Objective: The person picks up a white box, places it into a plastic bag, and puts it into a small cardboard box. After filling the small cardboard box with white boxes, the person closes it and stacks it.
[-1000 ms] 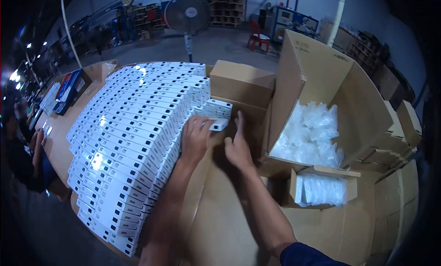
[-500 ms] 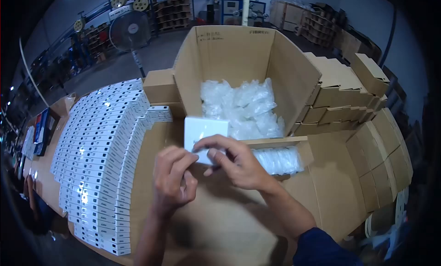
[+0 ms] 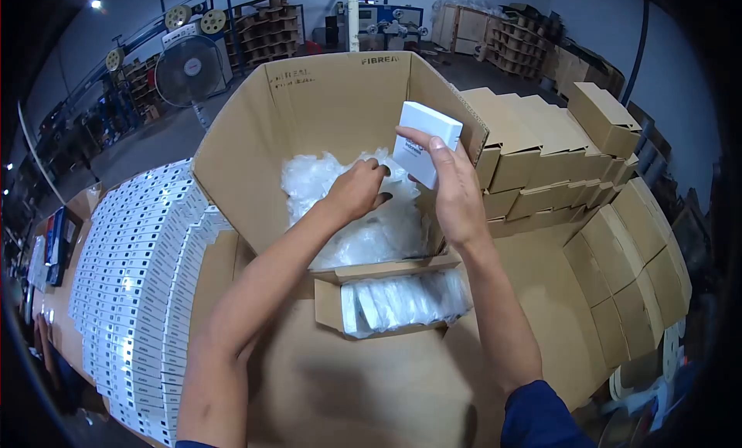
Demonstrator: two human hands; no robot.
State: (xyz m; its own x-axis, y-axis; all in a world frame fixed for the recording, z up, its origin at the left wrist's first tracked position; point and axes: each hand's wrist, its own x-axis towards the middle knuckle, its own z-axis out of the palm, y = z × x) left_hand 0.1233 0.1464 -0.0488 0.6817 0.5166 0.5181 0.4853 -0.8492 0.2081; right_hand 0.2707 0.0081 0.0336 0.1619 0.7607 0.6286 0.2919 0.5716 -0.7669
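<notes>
My right hand (image 3: 462, 189) grips a flat white box (image 3: 413, 158) with small print on its face, tilted above the right side of a large cardboard carton (image 3: 239, 139). My left hand (image 3: 359, 189) is inside the carton's opening, just over a heap of clear plastic bags (image 3: 363, 243). Its fingers are bent but apart, and no object shows between them. Below the carton sits a small open cardboard box (image 3: 328, 305) packed with a row of plastic-wrapped white items (image 3: 406, 301).
Tall rows of white boxes (image 3: 131, 293) stand at the left. Brown cardboard boxes (image 3: 533, 154) are stacked at the right, with more (image 3: 634, 270) along the right edge. A fan (image 3: 189, 71) stands behind the table.
My right hand has raised the white box up and to the right. My left hand has come off it and reached into the carton. The view has shifted, showing more of the small box.
</notes>
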